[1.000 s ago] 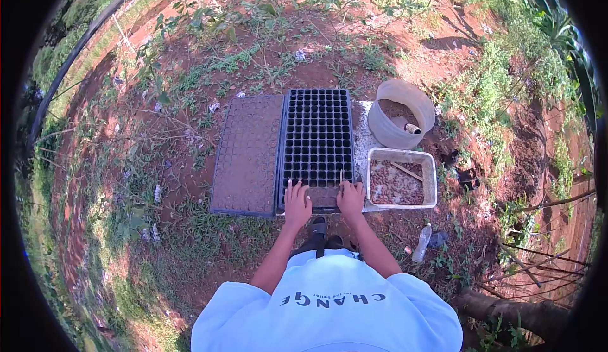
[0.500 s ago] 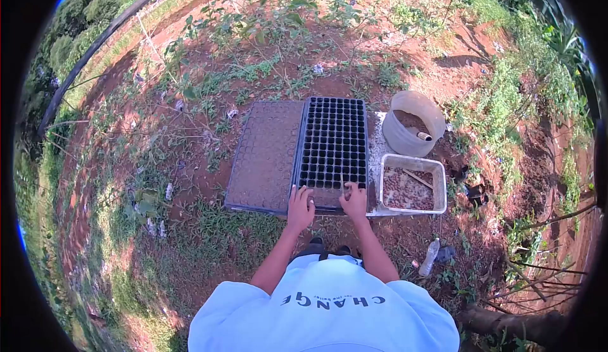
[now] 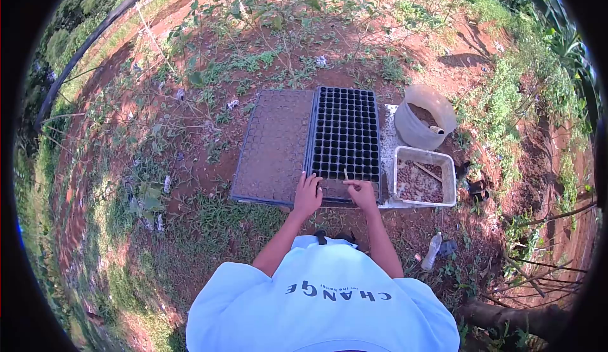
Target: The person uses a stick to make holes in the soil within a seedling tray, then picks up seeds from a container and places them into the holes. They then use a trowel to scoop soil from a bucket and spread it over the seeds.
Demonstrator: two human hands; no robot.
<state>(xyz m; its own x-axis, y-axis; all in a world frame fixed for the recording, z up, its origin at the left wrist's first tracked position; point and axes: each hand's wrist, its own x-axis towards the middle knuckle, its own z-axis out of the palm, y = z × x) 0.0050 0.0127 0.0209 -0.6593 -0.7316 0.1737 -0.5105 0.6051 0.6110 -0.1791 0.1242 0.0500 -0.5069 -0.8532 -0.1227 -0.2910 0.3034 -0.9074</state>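
Note:
A black seedling tray (image 3: 346, 130) has mostly hollow dark cells, with brown soil filling the rows nearest me. My left hand (image 3: 308, 195) rests on this tray's near left edge, fingers stretched forward. Over the near soil-filled rows, my right hand (image 3: 363, 195) pinches a thin, pale stick (image 3: 346, 174) that points up and away from me. The stick's lower end is hidden by the fingers. Left of the black tray lies another seedling tray (image 3: 272, 146), covered with brown soil through which faint cell outlines show.
On the right stands a whitish bucket (image 3: 418, 127) with soil and a small pale object inside. Nearer me, a white rectangular tub (image 3: 397, 181) holds reddish-brown grains and a flat stick (image 3: 428, 172). A plastic bottle (image 3: 432, 252) lies on the ground, and plants surround the spot.
The view has shifted, so trays, bucket and tub appear farther right and slightly higher. My left hand stays at the tray edge; my right hand keeps the stick, which now leans more to the left.

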